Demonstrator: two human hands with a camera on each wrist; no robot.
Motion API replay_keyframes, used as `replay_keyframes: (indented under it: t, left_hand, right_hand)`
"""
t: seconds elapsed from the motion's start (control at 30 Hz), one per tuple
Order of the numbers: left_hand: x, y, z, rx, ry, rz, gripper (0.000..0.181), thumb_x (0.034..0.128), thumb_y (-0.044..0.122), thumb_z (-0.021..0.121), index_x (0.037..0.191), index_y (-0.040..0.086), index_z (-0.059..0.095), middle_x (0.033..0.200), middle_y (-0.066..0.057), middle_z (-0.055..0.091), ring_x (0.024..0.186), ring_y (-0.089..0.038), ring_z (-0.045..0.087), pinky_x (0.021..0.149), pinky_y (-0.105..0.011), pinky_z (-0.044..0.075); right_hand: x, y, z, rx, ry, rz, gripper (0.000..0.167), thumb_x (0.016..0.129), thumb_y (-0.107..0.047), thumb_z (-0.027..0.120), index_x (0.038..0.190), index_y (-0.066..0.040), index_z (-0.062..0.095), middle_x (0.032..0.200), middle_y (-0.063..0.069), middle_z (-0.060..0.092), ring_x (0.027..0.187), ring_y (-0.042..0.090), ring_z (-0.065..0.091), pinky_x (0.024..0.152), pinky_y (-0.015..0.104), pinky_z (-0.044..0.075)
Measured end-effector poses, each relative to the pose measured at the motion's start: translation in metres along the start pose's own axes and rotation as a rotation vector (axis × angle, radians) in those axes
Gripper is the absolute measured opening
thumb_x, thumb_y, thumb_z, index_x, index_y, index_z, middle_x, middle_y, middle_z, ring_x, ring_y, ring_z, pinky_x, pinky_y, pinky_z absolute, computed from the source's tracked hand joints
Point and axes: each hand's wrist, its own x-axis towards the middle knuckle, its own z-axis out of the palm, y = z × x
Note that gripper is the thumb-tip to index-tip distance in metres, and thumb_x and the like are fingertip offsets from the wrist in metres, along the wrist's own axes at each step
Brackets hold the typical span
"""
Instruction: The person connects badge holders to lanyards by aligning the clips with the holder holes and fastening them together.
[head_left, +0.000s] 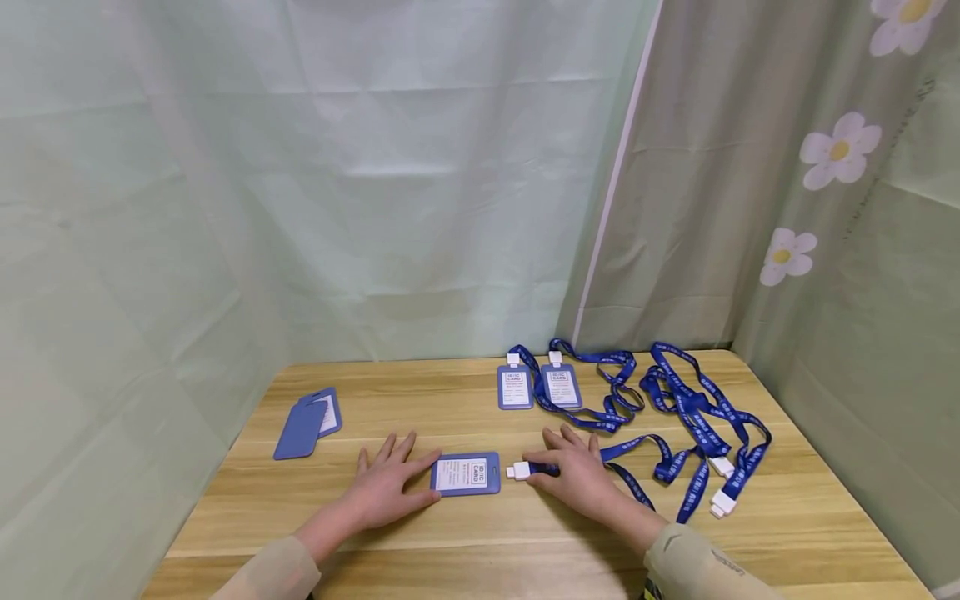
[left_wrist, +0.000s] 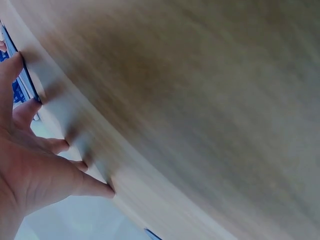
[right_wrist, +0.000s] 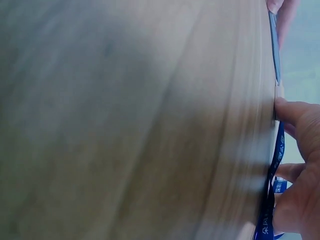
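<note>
A blue ID card holder (head_left: pixel 467 474) lies flat on the wooden table, its slotted end toward the right. My left hand (head_left: pixel 387 483) holds its left end between thumb and forefinger at the two long edges; the other fingers spread on the tabletop. Just right of the holder, a small gap away, is the white clip (head_left: pixel 518 471) of a blue lanyard (head_left: pixel 660 454). My right hand (head_left: pixel 576 477) pinches this clip and strap between thumb and forefinger. In the right wrist view, the right thumb (right_wrist: pixel 292 111) is at the clip, and the holder (right_wrist: pixel 275 47) shows edge-on.
Two card holders (head_left: pixel 515 387) (head_left: pixel 561 386) with lanyards attached lie at the back. More blue lanyards (head_left: pixel 697 400) with white clips (head_left: pixel 723 503) are tangled at right. Two loose holders (head_left: pixel 302 429) (head_left: pixel 328 412) overlap at left. Curtains (head_left: pixel 450 183) surround the table.
</note>
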Motion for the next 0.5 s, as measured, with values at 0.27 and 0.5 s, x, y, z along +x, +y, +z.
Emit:
replay_keyframes:
  t: [0.27, 0.5]
  left_hand:
    - [0.0000, 0.0005, 0.0010, -0.001, 0.005, -0.006, 0.066, 0.0912, 0.063, 0.066, 0.149, 0.033, 0.055, 0.164, -0.021, 0.030, 0.149, -0.054, 0.019, 0.106, -0.084, 0.009]
    - [0.0007, -0.0006, 0.0028, 0.005, 0.008, -0.004, 0.067, 0.0906, 0.065, 0.066, 0.149, 0.033, 0.056, 0.163, -0.022, 0.031, 0.148, -0.054, 0.020, 0.106, -0.085, 0.009]
  right_hand:
    - [-0.0007, -0.0034, 0.0015, 0.026, 0.025, 0.022, 0.031, 0.086, -0.040, 0.082, 0.116, -0.032, 0.080, 0.151, 0.016, 0.051, 0.147, 0.048, 0.031, 0.109, 0.082, 0.001]
    - [0.0002, -0.0047, 0.0036, 0.041, 0.047, 0.028, 0.030, 0.086, -0.041, 0.083, 0.114, -0.031, 0.081, 0.150, 0.017, 0.052, 0.146, 0.049, 0.031, 0.108, 0.082, 0.001]
